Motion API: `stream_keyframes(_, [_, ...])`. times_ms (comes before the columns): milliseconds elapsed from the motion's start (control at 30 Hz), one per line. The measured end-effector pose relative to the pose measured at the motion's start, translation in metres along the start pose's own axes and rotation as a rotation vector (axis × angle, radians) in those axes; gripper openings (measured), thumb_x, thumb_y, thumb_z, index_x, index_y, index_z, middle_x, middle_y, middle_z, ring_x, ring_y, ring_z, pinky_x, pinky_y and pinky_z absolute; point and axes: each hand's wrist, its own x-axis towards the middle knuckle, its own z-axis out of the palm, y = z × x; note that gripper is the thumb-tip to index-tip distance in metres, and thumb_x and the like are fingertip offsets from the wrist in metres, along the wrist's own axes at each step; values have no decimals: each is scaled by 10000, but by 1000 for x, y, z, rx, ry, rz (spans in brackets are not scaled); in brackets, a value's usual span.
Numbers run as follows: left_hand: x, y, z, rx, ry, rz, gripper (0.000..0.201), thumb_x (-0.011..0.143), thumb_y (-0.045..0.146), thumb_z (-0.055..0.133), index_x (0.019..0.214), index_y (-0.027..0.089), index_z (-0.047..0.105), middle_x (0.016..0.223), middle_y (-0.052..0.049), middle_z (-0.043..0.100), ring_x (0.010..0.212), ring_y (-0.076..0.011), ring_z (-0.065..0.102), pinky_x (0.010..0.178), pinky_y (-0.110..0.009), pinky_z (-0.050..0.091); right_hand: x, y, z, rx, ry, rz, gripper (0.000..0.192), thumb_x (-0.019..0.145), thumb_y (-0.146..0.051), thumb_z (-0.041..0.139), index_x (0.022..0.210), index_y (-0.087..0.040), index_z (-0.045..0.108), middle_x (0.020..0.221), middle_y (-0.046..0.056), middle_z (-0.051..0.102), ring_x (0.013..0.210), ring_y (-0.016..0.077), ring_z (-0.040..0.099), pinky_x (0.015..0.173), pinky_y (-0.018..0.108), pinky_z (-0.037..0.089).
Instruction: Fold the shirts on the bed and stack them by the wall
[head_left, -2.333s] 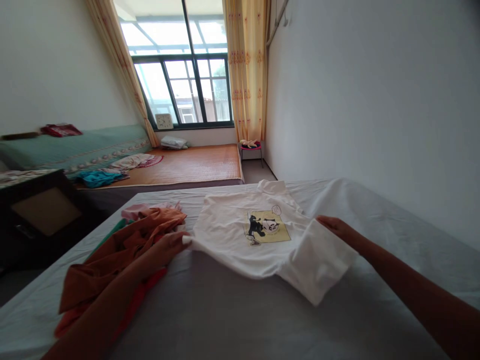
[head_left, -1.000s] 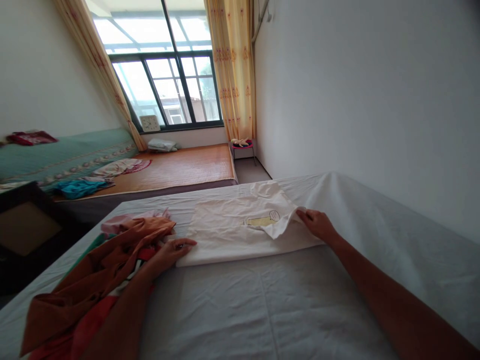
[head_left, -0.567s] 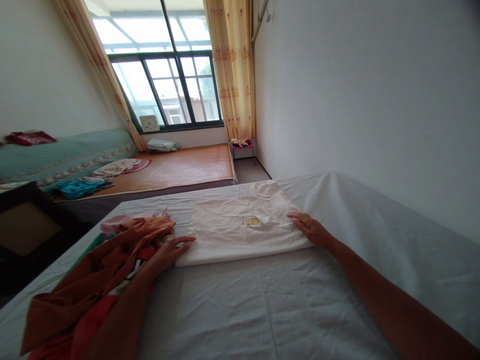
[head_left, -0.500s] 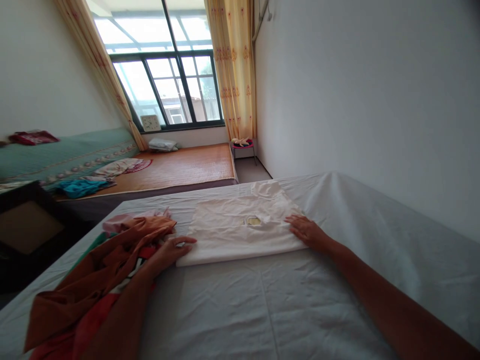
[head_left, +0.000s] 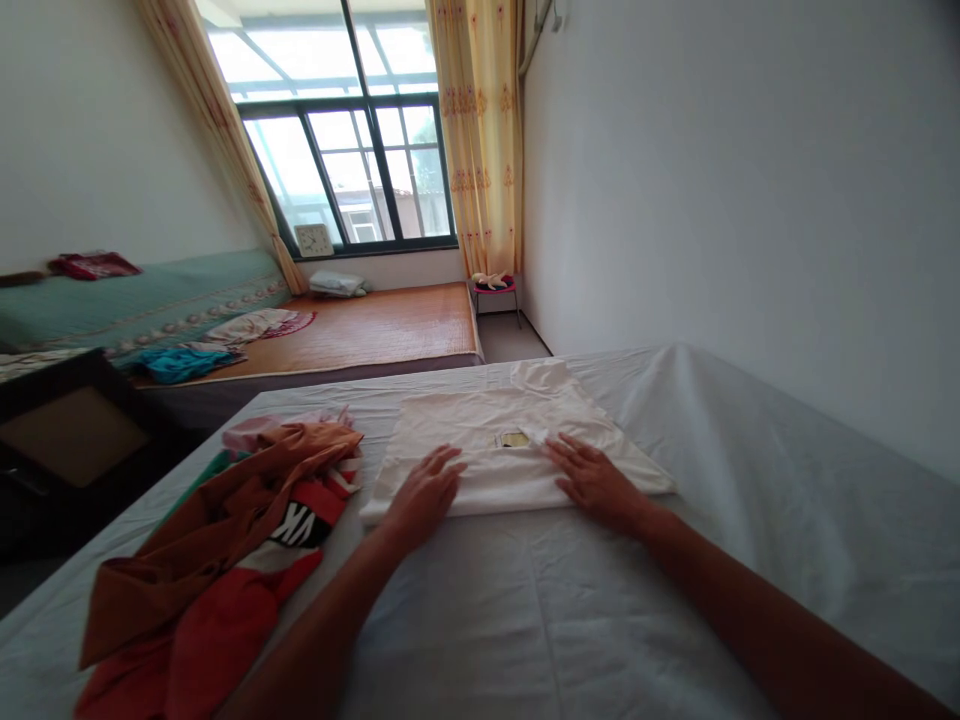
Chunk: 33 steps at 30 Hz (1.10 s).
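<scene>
A white T-shirt [head_left: 450, 420] with a small yellowish print lies folded over on the pale sheet, its near edge forming a straight fold. My left hand [head_left: 426, 492] rests on the left part of that folded edge, palm down, fingers stretched out. On the right part of the shirt lies my right hand [head_left: 596, 482], flat with fingers spread, its fingertips close to the print. Neither hand grips the cloth. Left of the shirt is a heap of clothes, with a brown garment [head_left: 217, 510] over a red garment [head_left: 225, 635] that has a black patch with white letters.
The pale sheet [head_left: 465, 620] covers the surface under my hands. Beyond it stands a bed with a brown mat [head_left: 375, 325], carrying a blue cloth [head_left: 184, 363]. A dark cabinet [head_left: 75, 440] is at the left, a white wall [head_left: 735, 200] at the right, a small stool [head_left: 495, 288] by the curtain.
My left hand has moved right, from the shirt's left corner onto its near fold. My right hand has shifted left, inward from the shirt's right side. The view has turned slightly left.
</scene>
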Motion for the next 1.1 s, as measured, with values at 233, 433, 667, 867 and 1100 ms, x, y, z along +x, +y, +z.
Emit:
stream_keyframes(233, [-3, 30, 29, 17, -319, -2, 514, 960, 516, 242, 1450, 365, 267, 1538, 16, 234, 1421, -220, 181, 1137, -466, 163, -3, 2, 10, 90, -145, 135, 623, 933, -574, 236, 1473, -266, 270, 1522, 39, 289, 1401, 203, 233, 1138, 410, 169])
stream_keyframes(433, [-11, -16, 21, 78, -300, -186, 537, 955, 511, 247, 1458, 326, 271, 1541, -12, 216, 1425, -244, 157, 1131, -480, 118, -19, 55, 6, 13, -140, 433, 617, 927, -566, 213, 1470, -278, 266, 1523, 39, 289, 1395, 238, 244, 1112, 512, 181])
stream_keyframes(667, [-16, -41, 11, 205, -264, -394, 552, 948, 441, 278, 1458, 233, 302, 1529, -56, 255, 1415, -262, 191, 1121, -488, 140, -29, 74, 11, -46, -71, 604, 572, 932, -489, 254, 1436, -237, 350, 1472, 74, 388, 1360, 284, 306, 1072, 554, 234])
stream_keyframes(867, [-14, -25, 14, 263, -52, -254, 468, 930, 302, 347, 1374, 206, 457, 1503, -80, 323, 1406, -252, 224, 1138, -449, 158, -13, 52, -1, -69, 123, 260, 488, 936, -311, 307, 1398, -207, 425, 1491, 53, 358, 1410, 233, 196, 1133, 452, 176])
stream_keyframes(1100, [-12, 4, 24, 54, -235, -98, 479, 963, 437, 281, 1428, 337, 341, 1517, -5, 300, 1410, -215, 216, 1129, -445, 182, -1, 9, 13, 49, -130, 126, 536, 951, -497, 262, 1452, -313, 308, 1502, 12, 337, 1384, 232, 269, 1110, 494, 204])
